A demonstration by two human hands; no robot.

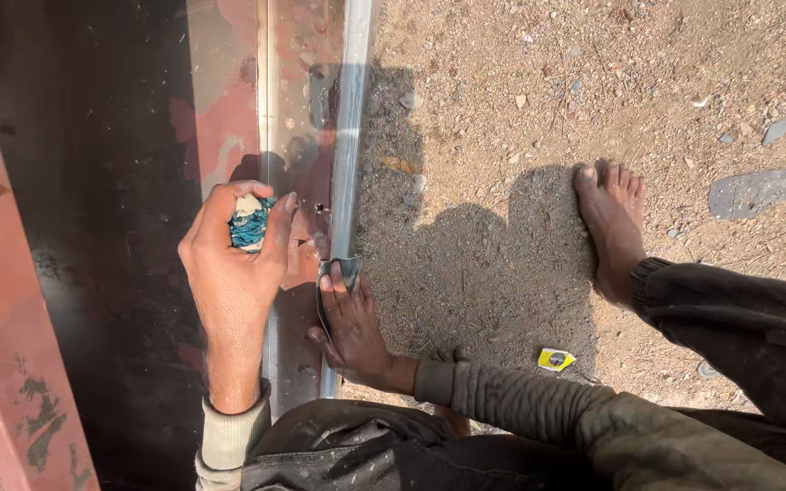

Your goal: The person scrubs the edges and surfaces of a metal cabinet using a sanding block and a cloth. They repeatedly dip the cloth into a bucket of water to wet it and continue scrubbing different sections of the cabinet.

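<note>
Left hand (234, 264) clenched around blue rag (250, 223) against red panel (220, 118), right hand (352, 323) pressing scraper (343, 270) on metal strip (349, 155), bare foot (611, 223) on dirt (520, 91)

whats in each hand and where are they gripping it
Left hand wraps a blue and white wad around its middle. Right hand presses a thin scraper blade flat under its fingers.

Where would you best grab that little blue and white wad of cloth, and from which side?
Best around its middle, from the side, probably. The wad of cloth is small, soft and bunched, so curled fingers can squeeze it firmly. The left hand does this now, thumb over one side, fingers round the other, one end poking out toward the reddish metal panel. The right hand presses a thin blade nearby.
</note>
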